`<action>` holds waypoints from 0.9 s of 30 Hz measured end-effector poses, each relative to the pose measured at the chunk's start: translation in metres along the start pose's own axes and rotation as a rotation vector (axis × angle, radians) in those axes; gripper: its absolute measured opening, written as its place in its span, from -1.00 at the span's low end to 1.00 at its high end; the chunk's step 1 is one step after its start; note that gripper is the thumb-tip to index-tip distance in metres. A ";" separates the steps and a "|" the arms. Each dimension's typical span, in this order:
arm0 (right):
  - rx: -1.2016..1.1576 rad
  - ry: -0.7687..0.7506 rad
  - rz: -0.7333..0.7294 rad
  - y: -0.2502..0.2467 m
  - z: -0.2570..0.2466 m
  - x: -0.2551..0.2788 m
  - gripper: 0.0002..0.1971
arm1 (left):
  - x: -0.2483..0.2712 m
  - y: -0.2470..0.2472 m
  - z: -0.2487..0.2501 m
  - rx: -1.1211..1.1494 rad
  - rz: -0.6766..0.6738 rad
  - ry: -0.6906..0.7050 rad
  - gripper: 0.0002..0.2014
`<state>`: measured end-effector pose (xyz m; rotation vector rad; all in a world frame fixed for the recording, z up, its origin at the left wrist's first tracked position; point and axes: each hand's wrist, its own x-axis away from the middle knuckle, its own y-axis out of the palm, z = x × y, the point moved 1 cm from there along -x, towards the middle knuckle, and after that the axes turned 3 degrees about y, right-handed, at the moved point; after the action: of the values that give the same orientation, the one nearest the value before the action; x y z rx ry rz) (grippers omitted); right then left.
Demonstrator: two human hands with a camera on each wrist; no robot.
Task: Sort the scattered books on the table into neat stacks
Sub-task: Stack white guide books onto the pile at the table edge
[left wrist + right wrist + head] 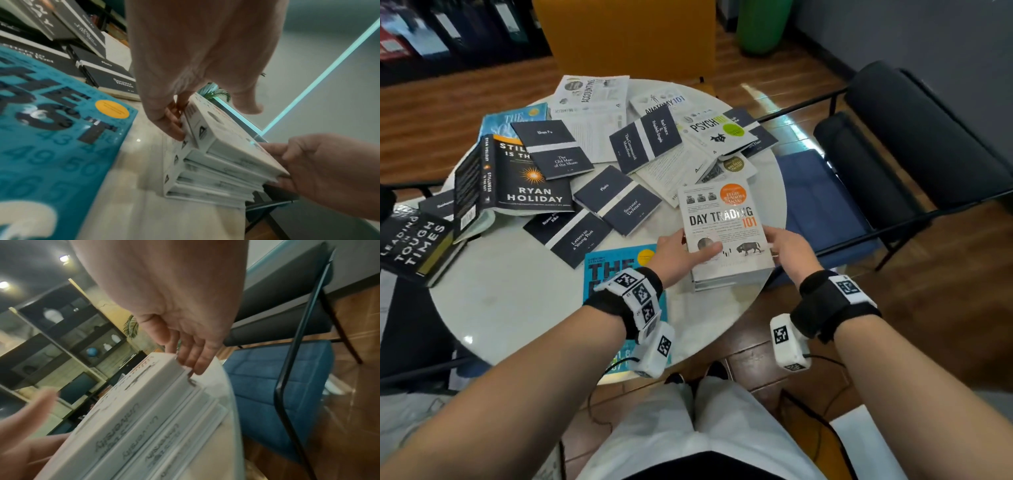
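I see left hand (678,257) gripping Day Trading 101 book (722,219) at spine edge, right hand (791,251) gripping opposite edge; it sits atop white stack (213,183) on bench (517,308).

Dim indoor light; ceiling spots (64,258) upper left; glare on table (468,339); 2 wrist views motion-blurred, edges bowed.

Both bare forearms reach forward, side by side, wrists roughly level. The left grip (681,253) lays its thumb flat on the top book (726,219), with its fingers (174,123) curled down against the spine side. The right grip (789,248) pinches the opposite edge, thumb above, fingers beneath.
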<state>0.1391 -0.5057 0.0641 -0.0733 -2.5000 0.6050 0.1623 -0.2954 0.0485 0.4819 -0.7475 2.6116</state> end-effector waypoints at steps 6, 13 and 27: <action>0.225 -0.040 0.045 0.002 0.031 0.028 -0.58 | 0.027 0.012 -0.012 -0.267 -0.007 0.038 0.00; 0.248 -0.068 0.165 0.014 0.039 0.029 -0.69 | 0.022 0.018 -0.015 -0.512 0.116 0.067 -0.40; 0.264 -0.068 0.163 0.012 0.042 0.030 -0.65 | 0.024 0.023 -0.024 -0.611 0.156 0.071 -0.52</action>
<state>0.0906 -0.5066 0.0431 -0.1604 -2.4709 1.0160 0.1260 -0.2938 0.0291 0.1504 -1.5294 2.3399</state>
